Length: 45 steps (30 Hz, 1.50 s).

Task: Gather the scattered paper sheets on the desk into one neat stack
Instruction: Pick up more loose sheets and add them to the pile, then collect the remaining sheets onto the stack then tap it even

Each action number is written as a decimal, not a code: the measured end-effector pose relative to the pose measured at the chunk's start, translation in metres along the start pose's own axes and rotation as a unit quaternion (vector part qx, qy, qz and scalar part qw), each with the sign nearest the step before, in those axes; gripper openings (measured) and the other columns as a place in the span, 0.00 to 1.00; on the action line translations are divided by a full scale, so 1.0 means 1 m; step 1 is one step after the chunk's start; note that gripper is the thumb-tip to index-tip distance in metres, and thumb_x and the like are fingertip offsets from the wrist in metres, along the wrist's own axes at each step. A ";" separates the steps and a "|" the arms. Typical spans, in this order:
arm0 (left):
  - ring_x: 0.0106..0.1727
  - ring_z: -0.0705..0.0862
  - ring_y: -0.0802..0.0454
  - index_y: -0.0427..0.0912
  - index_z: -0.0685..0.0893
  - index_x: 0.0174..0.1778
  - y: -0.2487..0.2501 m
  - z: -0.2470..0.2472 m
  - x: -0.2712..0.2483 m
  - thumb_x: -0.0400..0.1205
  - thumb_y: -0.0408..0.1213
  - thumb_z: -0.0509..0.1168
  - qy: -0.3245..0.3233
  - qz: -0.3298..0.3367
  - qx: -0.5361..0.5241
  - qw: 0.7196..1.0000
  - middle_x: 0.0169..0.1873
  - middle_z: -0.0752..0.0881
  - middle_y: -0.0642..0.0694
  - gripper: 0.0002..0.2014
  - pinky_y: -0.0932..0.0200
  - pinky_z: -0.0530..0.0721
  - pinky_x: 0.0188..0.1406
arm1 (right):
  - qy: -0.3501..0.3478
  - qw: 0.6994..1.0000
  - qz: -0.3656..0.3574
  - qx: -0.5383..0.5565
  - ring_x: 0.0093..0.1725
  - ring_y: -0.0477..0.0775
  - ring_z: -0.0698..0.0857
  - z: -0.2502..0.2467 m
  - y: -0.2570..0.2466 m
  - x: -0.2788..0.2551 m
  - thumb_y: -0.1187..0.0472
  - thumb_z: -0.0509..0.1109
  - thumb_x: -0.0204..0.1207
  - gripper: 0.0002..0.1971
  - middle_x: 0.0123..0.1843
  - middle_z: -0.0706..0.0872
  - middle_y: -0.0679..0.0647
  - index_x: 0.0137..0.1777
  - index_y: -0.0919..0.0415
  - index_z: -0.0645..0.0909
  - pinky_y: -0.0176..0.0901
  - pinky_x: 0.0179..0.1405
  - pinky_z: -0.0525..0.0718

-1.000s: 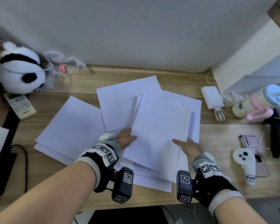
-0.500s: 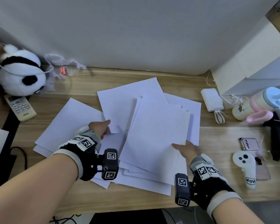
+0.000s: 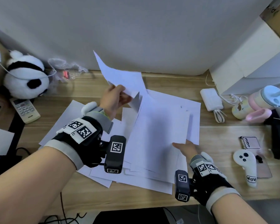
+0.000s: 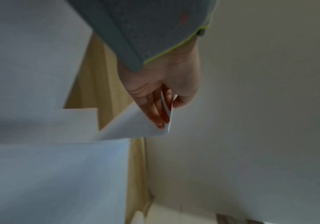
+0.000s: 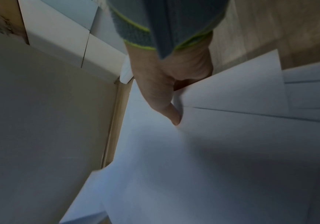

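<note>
Several white paper sheets lie overlapping on the wooden desk (image 3: 217,188). My left hand (image 3: 118,97) pinches the corner of one lifted sheet (image 3: 120,75), raised and curling above the back of the pile; the left wrist view shows fingers and thumb (image 4: 162,116) on either side of its corner (image 4: 136,125). My right hand (image 3: 184,147) grips the right edge of the partly gathered stack (image 3: 158,136), thumb on top (image 5: 172,113), fingers under the sheets (image 5: 232,136). More loose sheets (image 3: 63,128) lie flat at the left.
A panda plush (image 3: 25,76) and a remote (image 3: 25,109) sit at the left. A power bank (image 3: 211,99), a cup (image 3: 268,96), a phone (image 3: 250,142) and a white controller (image 3: 247,167) lie at the right. A white box (image 3: 252,65) stands back right.
My left hand took hold of the back sheet's near corner and lifted it up off the desk toward the wall. My right hand stayed on the stack's right edge.
</note>
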<state>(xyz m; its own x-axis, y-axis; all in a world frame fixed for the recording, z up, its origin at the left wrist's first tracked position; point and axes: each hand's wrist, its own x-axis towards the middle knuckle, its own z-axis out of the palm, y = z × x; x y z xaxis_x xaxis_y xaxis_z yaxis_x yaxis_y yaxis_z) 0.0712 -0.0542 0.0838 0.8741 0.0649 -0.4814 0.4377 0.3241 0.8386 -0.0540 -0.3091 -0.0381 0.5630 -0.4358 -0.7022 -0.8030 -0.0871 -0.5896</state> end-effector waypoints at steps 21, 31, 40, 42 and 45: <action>0.20 0.84 0.59 0.43 0.77 0.40 -0.117 0.021 -0.074 0.83 0.36 0.60 -0.150 -0.293 0.173 0.928 0.20 0.89 0.52 0.06 0.67 0.77 0.28 | -0.022 0.992 0.073 0.098 0.69 0.65 0.78 -0.010 0.002 0.004 0.58 0.62 0.82 0.24 0.70 0.79 0.62 0.75 0.68 0.68 0.57 0.71 0.74; 0.30 0.88 0.56 0.41 0.85 0.40 -0.146 0.011 -0.078 0.83 0.43 0.60 -0.218 -0.368 0.236 0.872 0.35 0.91 0.48 0.13 0.67 0.82 0.30 | -0.067 0.995 0.015 0.079 0.63 0.62 0.84 0.002 0.017 0.009 0.59 0.76 0.70 0.23 0.65 0.85 0.61 0.64 0.66 0.81 0.59 0.70 0.78; 0.31 0.85 0.53 0.42 0.85 0.39 -0.095 -0.016 -0.028 0.82 0.39 0.62 -0.025 -0.115 0.191 0.974 0.25 0.88 0.53 0.10 0.69 0.74 0.24 | -0.019 0.995 -0.048 0.089 0.69 0.60 0.78 -0.005 0.015 -0.004 0.70 0.69 0.75 0.26 0.70 0.80 0.58 0.74 0.66 0.70 0.54 0.74 0.72; 0.43 0.81 0.52 0.41 0.84 0.52 -0.089 -0.025 -0.016 0.81 0.37 0.66 0.018 -0.043 0.235 0.971 0.39 0.85 0.50 0.07 0.71 0.77 0.33 | -0.019 0.994 -0.067 0.085 0.70 0.60 0.79 -0.007 0.012 -0.011 0.68 0.69 0.76 0.25 0.70 0.80 0.58 0.74 0.65 0.71 0.52 0.72 0.74; 0.59 0.80 0.52 0.42 0.74 0.71 -0.091 -0.039 -0.002 0.74 0.46 0.73 -0.028 -0.069 0.300 0.951 0.60 0.79 0.49 0.30 0.60 0.78 0.59 | -0.041 0.990 -0.103 0.090 0.60 0.56 0.82 -0.012 0.002 -0.024 0.67 0.67 0.78 0.20 0.63 0.83 0.54 0.70 0.63 0.75 0.45 0.62 0.77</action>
<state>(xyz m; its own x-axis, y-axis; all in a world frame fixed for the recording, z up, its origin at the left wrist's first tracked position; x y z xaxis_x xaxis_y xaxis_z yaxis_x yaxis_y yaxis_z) 0.0214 -0.0469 -0.0021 0.8026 0.0054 -0.5964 0.5752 -0.2715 0.7716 -0.0717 -0.3095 -0.0180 0.7306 -0.3509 -0.5857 -0.6262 -0.0024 -0.7797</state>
